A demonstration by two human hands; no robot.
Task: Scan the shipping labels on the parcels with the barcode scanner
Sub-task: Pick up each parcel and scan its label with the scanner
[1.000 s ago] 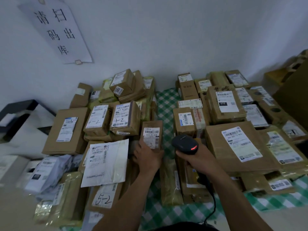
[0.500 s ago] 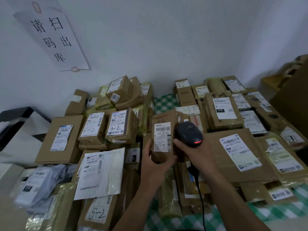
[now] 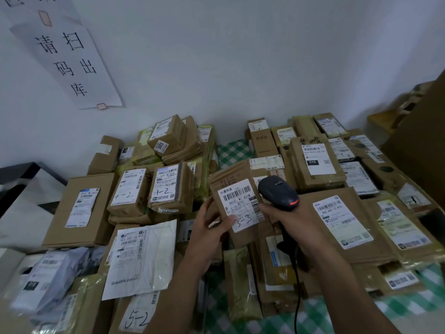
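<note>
1. Lifted since the earlier frames, the small brown cardboard parcel (image 3: 224, 182) now stands above the pile. Its white shipping label (image 3: 240, 203) faces the camera, and the black handheld barcode scanner (image 3: 277, 191) has risen beside it.
2. The left hand (image 3: 207, 230) pinches the parcel's lower left edge, with the thumb on the label's bottom corner and the fingers behind.
3. The right hand (image 3: 296, 222) is wrapped round the scanner's handle. The scanner head sits just right of the label; contact cannot be told. A black cable (image 3: 297, 285) hangs below this hand.
4. Handling: the parcel is carried one-handed, so it is probably light and stiff. Grip it by the edges, clear of the barcode.
5. Other labelled parcels cover the bench with the green-checked cloth (image 3: 231, 150), to the left, to the right and beyond both hands.
</note>
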